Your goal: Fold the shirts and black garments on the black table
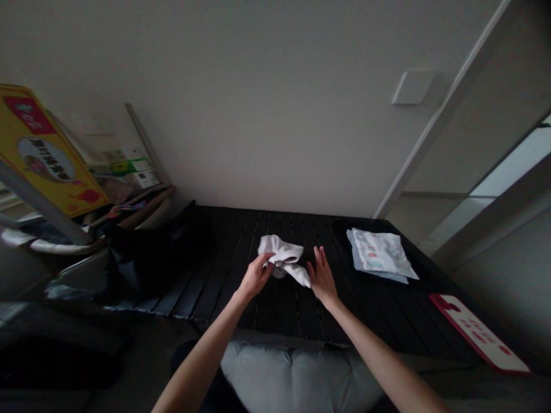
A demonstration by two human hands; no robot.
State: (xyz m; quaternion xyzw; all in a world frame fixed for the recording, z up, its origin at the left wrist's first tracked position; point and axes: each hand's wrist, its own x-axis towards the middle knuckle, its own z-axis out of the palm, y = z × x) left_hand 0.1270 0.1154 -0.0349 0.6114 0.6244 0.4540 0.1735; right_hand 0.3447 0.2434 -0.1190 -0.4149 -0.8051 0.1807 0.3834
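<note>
A crumpled white cloth (284, 256) lies in the middle of a black slatted table (258, 229). My left hand (256, 276) is at the cloth's left edge, its fingers pinched on the fabric. My right hand (322, 274) is beside the cloth's right end, palm down with the fingers stretched out and spread, touching or almost touching the cloth's tip.
A folded stack of pale printed cloths (381, 255) lies on the table to the right. A red and white card (480, 332) sits at the right front edge. Boxes, a yellow package (47, 152) and clutter fill the left. A grey cushion (297, 373) is below me.
</note>
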